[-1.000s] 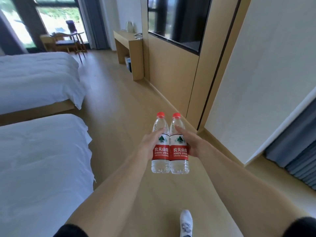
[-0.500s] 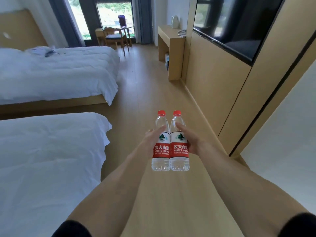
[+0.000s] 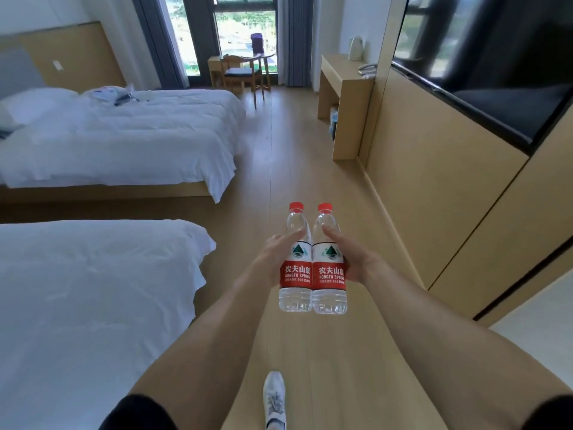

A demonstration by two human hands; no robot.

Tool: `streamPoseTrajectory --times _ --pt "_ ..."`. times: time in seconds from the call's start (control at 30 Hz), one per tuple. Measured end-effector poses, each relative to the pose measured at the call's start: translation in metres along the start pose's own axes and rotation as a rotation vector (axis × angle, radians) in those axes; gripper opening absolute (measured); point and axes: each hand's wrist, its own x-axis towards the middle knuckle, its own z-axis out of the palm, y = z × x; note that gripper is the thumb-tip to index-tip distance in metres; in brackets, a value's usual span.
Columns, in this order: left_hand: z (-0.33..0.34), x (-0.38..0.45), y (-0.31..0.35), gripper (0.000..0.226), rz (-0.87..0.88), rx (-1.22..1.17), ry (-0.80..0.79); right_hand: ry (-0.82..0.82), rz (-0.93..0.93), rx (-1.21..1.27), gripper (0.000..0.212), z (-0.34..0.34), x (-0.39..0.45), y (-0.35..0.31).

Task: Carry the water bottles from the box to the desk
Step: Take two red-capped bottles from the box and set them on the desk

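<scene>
Walking the wooden floor (image 3: 279, 156), I have two white beds on my left: the near bed (image 3: 86, 299) at my side and the far bed (image 3: 124, 135) beyond it, with a few small items lying by its pillow. Further back, a wooden chair (image 3: 245, 72) stands by the window (image 3: 242, 26). Straight ahead the floor is open between the beds and the wall panelling.

My left hand (image 3: 274, 259) wraps the left bottle (image 3: 296, 268) from its outer side, thumb laid up along the shoulder, the other fingers hidden behind the label. Touching it, side by side, is the right bottle (image 3: 329, 271), which my right hand (image 3: 356, 262) grips the same way from the right. Both bottles are held in the air at arm's length, upright, long axes vertical, red caps up, red labels facing me. Below them my white shoe (image 3: 274, 398) is on the floor.

To the right, the desk (image 3: 344, 85) stands well ahead against the wall, a white kettle (image 3: 356, 48) on its top. Nearer, a dark television (image 3: 496, 57) hangs on the wood panelling.
</scene>
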Motion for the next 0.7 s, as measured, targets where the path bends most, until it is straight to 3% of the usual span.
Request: streamPoseTrajectory --times 0.33,0.7 --pt "-0.015 0.172 0.104 0.052 -0.021 0.077 -0.010 0.086 -0.112 -0.031 0.065 -0.020 0.149 -0.117" --pt "-0.015 0.300 0.188 0.049 -0.048 0.103 -0.016 0.072 -0.164 -0.003 0.068 -0.047 0.267 -0.210"
